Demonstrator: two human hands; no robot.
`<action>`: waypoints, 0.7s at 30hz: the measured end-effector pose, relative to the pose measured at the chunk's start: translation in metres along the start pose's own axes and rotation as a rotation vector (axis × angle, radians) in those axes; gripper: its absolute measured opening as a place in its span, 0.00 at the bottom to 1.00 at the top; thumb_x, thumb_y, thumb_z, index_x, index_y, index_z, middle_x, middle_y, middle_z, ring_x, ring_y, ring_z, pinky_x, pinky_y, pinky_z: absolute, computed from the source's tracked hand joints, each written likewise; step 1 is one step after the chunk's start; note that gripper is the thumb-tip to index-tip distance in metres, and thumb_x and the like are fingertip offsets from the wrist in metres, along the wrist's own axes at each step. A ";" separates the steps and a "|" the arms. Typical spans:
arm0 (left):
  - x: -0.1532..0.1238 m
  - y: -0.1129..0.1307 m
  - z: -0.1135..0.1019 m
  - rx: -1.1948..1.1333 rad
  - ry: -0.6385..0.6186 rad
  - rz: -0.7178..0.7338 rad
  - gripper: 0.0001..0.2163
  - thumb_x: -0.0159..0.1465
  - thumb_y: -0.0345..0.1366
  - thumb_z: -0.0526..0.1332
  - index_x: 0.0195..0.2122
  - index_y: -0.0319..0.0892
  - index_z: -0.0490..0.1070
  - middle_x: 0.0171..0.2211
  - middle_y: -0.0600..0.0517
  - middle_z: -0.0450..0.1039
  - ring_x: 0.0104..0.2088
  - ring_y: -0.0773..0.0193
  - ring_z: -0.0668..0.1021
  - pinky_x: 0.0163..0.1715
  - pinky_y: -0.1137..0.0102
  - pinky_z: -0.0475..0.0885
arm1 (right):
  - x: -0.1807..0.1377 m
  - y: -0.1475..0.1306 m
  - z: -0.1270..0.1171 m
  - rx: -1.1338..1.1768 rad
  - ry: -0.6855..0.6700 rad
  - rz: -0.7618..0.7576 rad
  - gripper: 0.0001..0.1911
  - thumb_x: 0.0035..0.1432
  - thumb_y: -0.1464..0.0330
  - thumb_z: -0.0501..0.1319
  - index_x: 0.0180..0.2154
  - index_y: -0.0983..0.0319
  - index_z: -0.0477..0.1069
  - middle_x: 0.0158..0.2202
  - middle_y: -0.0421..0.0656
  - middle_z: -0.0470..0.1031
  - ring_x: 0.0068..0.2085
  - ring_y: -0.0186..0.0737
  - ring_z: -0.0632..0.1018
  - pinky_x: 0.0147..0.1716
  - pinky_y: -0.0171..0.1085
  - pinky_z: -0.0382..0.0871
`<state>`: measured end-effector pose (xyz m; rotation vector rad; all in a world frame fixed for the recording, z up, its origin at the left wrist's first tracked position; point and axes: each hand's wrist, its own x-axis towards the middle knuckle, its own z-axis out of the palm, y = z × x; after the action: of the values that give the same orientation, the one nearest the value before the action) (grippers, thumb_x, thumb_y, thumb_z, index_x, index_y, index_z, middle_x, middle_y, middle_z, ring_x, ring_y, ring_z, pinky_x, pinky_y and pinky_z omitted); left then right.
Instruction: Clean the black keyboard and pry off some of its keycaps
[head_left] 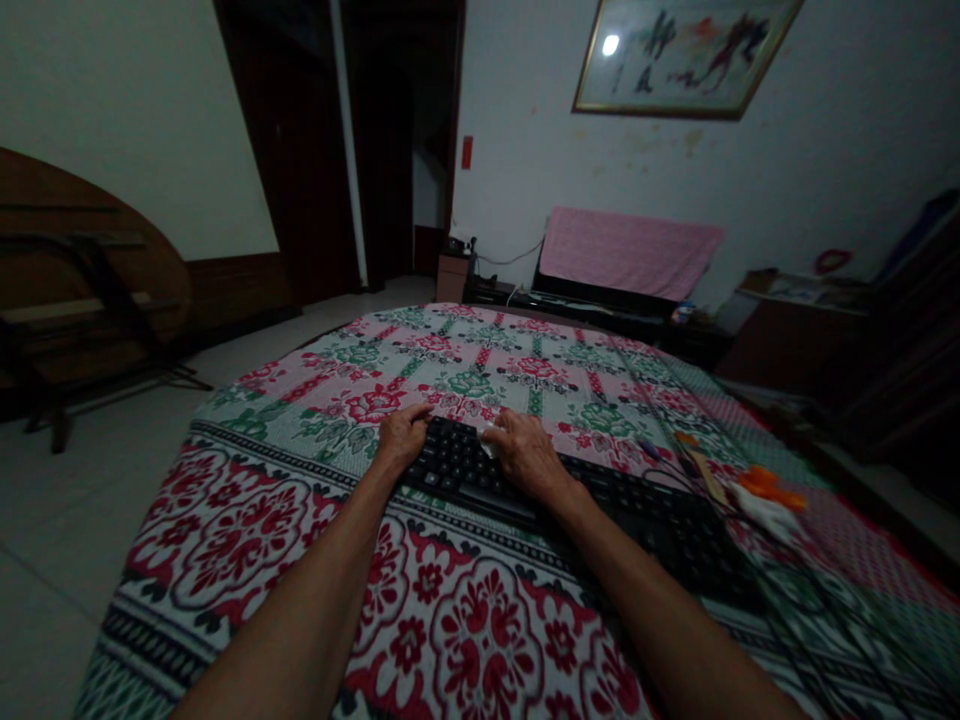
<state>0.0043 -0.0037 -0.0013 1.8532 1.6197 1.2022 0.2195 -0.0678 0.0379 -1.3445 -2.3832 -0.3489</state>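
Note:
A black keyboard (457, 468) lies on the patterned cloth in front of me, stretching away to the right. My left hand (403, 436) grips its upper left corner, fingers curled at the edge. Over the middle keys is my right hand (526, 456), closed on a small white wipe (488, 443) that sticks out past the fingertips and touches the keys. The right hand and forearm hide part of the keyboard. Dark cables (667, 468) run beside its right half.
A red, green and white floral cloth (480, 640) covers the surface. To the right lie an orange item (772, 487), a crumpled white item (766, 515) and a tan strip (706, 474). A folded round table (90, 240) leans at left; a pink towel (630, 250) hangs behind.

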 end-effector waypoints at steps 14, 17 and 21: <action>0.001 -0.001 0.001 -0.005 -0.004 0.002 0.17 0.54 0.26 0.53 0.41 0.43 0.75 0.37 0.54 0.78 0.41 0.65 0.78 0.47 0.72 0.69 | -0.004 0.003 0.006 0.065 0.029 -0.018 0.12 0.58 0.73 0.51 0.40 0.59 0.71 0.36 0.45 0.64 0.38 0.39 0.64 0.38 0.36 0.55; 0.001 -0.001 0.001 -0.005 -0.006 -0.001 0.17 0.54 0.26 0.53 0.41 0.44 0.75 0.37 0.54 0.78 0.41 0.65 0.78 0.47 0.71 0.69 | -0.004 0.000 0.006 0.063 0.012 -0.024 0.12 0.58 0.73 0.51 0.39 0.59 0.71 0.36 0.45 0.64 0.38 0.39 0.64 0.39 0.36 0.56; 0.001 0.002 -0.001 -0.002 -0.010 -0.004 0.17 0.54 0.25 0.53 0.41 0.45 0.75 0.37 0.55 0.78 0.41 0.66 0.78 0.47 0.71 0.69 | -0.005 0.001 0.007 0.092 0.010 -0.003 0.11 0.55 0.76 0.52 0.36 0.61 0.71 0.34 0.44 0.64 0.37 0.39 0.64 0.38 0.36 0.57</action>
<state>0.0046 -0.0035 0.0008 1.8513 1.6155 1.1905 0.2209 -0.0683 0.0292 -1.2954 -2.3627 -0.2436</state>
